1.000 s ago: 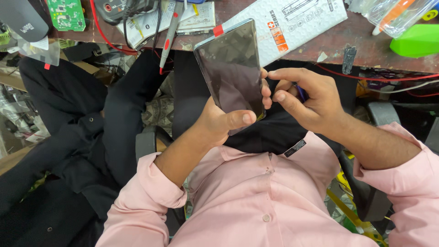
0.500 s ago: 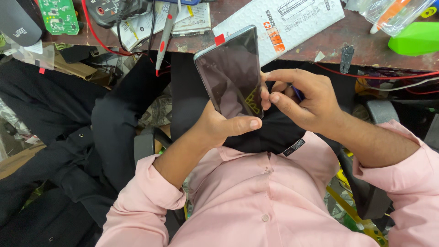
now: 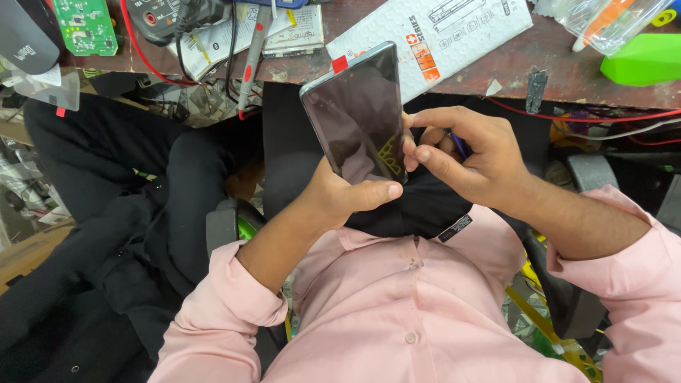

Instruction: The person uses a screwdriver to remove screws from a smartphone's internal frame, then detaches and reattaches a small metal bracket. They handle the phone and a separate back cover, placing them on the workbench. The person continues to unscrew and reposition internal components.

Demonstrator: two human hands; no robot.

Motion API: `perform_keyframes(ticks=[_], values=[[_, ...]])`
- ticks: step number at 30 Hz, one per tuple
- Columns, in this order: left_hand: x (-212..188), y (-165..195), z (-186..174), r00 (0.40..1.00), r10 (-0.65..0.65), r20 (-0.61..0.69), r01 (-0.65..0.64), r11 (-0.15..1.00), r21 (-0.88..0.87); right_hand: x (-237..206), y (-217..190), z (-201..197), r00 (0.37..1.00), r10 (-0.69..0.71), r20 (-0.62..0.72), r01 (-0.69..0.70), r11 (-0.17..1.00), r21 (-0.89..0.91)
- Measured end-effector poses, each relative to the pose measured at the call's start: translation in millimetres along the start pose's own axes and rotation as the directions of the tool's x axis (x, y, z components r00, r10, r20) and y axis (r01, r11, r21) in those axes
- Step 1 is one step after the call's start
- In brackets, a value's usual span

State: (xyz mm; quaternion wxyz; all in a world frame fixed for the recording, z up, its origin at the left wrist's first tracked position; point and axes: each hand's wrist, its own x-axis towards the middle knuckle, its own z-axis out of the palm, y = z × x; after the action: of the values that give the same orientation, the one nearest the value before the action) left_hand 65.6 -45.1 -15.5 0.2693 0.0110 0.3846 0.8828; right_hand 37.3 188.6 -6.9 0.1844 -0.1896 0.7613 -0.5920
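You are sitting at a cluttered workbench [image 3: 589, 81], above your fingers, where a white padded envelope [image 3: 454, 32] is lying. Your left hand [image 3: 340, 198] is cradling a dark-screened smartphone [image 3: 358, 117] from below, thumb pressed across its lower edge. Your right hand [image 3: 472, 159] is touching its right edge, fingers curled together and pinching a small blue tool [image 3: 459, 144]. A red tab [image 3: 340, 64] is sticking to its top corner.
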Motion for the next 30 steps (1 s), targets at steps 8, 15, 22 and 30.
perform_keyframes(ticks=[8, 15, 22, 30], values=[[1, -3, 2, 0.997, -0.082, 0.004, 0.082, 0.992, -0.092, 14, -31, -38, 0.920, -0.322, -0.221, -0.013, 0.539, -0.842], [2, -2, 4, 0.993, -0.120, -0.015, 0.118, 0.990, -0.071, 44, -30, -40, 0.875, -0.424, -0.235, -0.123, 0.275, -0.954], [2, -1, -1, 0.998, -0.064, 0.027, 0.065, 0.997, -0.038, 59, -32, -42, 0.889, -0.415, -0.195, -0.132, 0.175, -0.976], [3, -5, -1, 0.996, -0.082, 0.037, 0.084, 0.995, -0.054, 61, -29, -49, 0.914, -0.359, -0.188, -0.114, 0.216, -0.970]])
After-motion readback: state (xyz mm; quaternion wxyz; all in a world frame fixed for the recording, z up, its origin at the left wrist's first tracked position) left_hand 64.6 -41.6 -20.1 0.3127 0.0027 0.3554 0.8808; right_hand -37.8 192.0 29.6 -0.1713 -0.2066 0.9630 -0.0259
